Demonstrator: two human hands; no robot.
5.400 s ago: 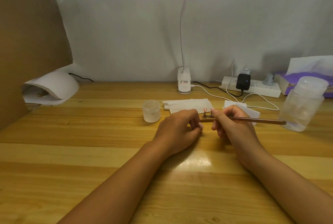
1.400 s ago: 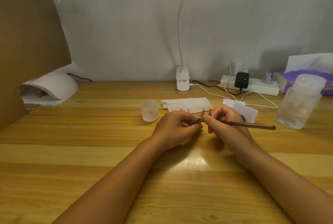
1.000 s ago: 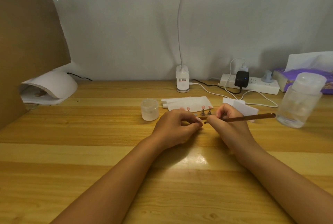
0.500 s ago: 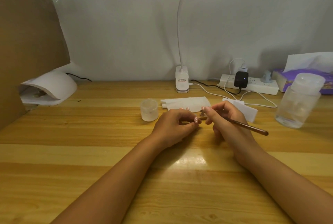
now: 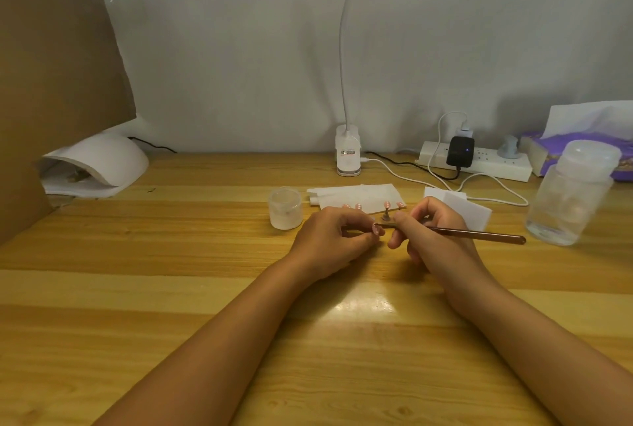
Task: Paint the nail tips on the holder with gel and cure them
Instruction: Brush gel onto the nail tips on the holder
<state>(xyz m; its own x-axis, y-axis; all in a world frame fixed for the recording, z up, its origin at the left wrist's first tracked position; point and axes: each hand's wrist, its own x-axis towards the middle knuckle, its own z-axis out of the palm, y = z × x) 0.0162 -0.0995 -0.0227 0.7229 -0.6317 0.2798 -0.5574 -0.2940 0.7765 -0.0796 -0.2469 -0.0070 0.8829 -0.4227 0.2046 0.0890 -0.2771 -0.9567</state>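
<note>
Small pink nail tips point(image 5: 387, 205) stand on thin posts of a holder in the middle of the wooden table. My left hand point(image 5: 330, 240) curls its fingers round the holder, most of which it hides. My right hand point(image 5: 435, 235) pinches a slim brown brush point(image 5: 479, 234), its tip pointing left at the holder beside my left thumb. A small frosted gel jar point(image 5: 285, 208) stands open just left of my hands. The white curing lamp point(image 5: 102, 165) sits at the far left.
A white tissue point(image 5: 352, 196) and a white pad point(image 5: 459, 208) lie behind my hands. A clear plastic bottle point(image 5: 572, 192) stands at the right. A desk lamp base point(image 5: 348, 155), power strip point(image 5: 479, 163) with cables and a purple tissue box point(image 5: 579, 141) line the back. Cardboard point(image 5: 51, 66) stands left.
My right hand swung the brush handle from angled down-right to nearly level, and the tip moved back against the holder. My left hand stays on the holder.
</note>
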